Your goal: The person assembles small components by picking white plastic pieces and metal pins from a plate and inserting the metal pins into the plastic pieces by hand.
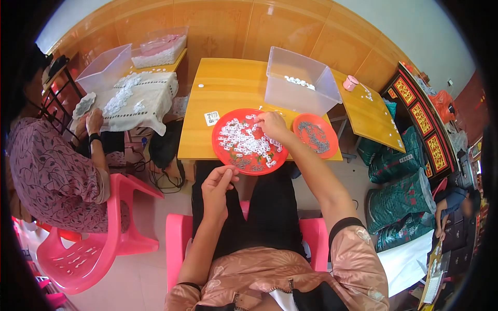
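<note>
A large red tray at the table's front edge holds many small white pieces with dark holes and some thin grey metal bits. My right hand reaches over the tray's far right side, its fingertips closed together at the white pieces; what they pinch is too small to make out. My left hand is raised just in front of the tray's near left rim. Its thumb and fingers are pinched, and anything between them is hidden. A smaller red plate with grey metal pins lies under my right forearm.
A clear plastic bin with white pieces stands behind the plate. A printed white card lies left of the tray. At left, a person handles white pieces at a cloth-covered table. Green sacks are stacked at right.
</note>
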{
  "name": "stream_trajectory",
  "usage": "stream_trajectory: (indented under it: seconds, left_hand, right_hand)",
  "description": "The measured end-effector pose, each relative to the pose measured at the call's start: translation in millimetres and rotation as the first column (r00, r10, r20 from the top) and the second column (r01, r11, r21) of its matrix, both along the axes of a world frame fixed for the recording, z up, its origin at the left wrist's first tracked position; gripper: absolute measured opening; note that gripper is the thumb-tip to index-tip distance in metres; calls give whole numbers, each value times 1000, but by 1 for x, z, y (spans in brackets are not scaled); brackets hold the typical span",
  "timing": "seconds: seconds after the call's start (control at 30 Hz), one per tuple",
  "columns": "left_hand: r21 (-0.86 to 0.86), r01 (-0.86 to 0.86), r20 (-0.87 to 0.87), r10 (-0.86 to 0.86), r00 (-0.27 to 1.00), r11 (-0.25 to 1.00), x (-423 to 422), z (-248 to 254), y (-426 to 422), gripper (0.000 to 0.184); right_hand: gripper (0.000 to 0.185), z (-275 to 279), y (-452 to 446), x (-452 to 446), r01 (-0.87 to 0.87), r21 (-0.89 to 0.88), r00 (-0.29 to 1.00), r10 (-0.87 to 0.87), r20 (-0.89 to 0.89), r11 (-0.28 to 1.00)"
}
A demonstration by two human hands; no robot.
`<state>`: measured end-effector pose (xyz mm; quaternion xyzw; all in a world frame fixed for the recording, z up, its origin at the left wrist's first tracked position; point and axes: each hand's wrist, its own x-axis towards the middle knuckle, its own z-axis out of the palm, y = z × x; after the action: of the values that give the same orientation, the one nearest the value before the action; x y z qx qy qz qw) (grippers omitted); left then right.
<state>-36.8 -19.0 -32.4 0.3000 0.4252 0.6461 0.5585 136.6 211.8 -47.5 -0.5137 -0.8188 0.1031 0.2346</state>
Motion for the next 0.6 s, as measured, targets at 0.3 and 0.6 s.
stream_trajectory:
  seconds: [0.3,0.6]
  left_hand:
    - [7,38,10,-38,999,999,7,-5,-2,15]
    - [-30,-23,9,23,1000,999,0,-7,1,17]
  right_hand:
    - [12,-8,-6,0,-54,62,984,43,171,997]
    - [17,25,-57,-15,36,-76,994,-44,-103,996]
